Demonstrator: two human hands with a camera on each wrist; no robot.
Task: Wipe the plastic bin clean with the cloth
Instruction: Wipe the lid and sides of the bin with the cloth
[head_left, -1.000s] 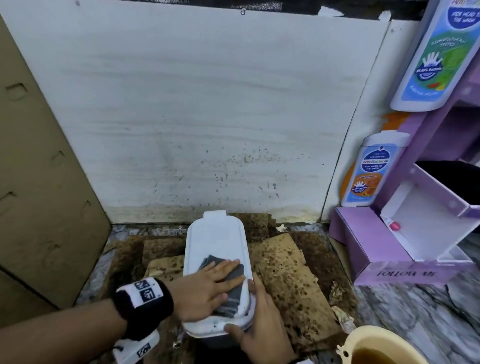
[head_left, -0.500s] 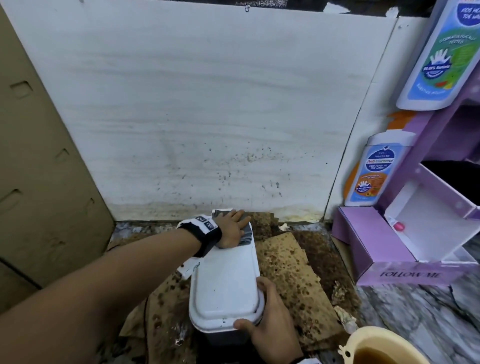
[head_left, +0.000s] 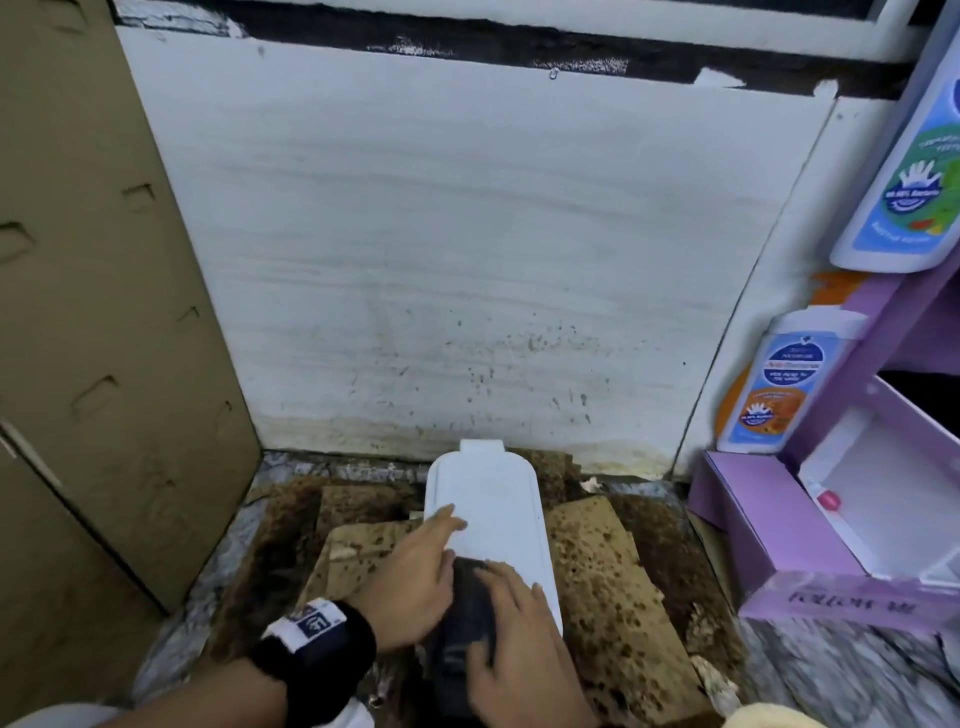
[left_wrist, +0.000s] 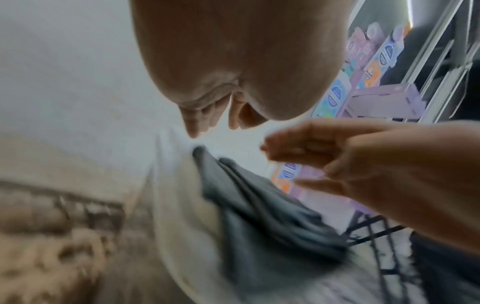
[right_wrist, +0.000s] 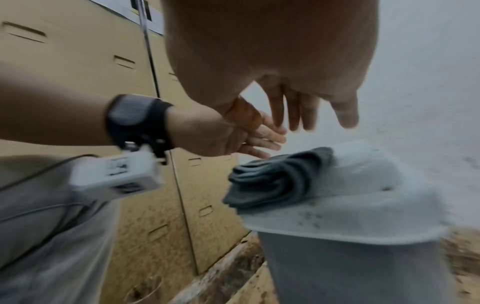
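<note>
The plastic bin has a white lid (head_left: 493, 509) and a grey body (right_wrist: 350, 267) and stands on the floor against the wall. A dark grey cloth (head_left: 462, 623) lies bunched on the near end of the lid (right_wrist: 363, 195). My left hand (head_left: 441, 545) hovers with straight fingers at the lid's left edge, just beside the cloth (right_wrist: 280, 176). My right hand (head_left: 498, 613) is over the cloth with loose fingers. In the right wrist view neither hand (right_wrist: 298, 115) grips it. The bin's inside is hidden.
Stained cardboard sheets (head_left: 597, 571) cover the floor around the bin. Tall brown cardboard (head_left: 104, 364) stands close on the left. A purple display stand (head_left: 779, 545) with bottle cut-outs (head_left: 779, 379) is on the right. A yellow basin (head_left: 769, 717) sits at the near right.
My left hand came back from the lid's far end to the near end, and the cloth now lies bunched there. My right hand left the bin's near corner and moved over the cloth.
</note>
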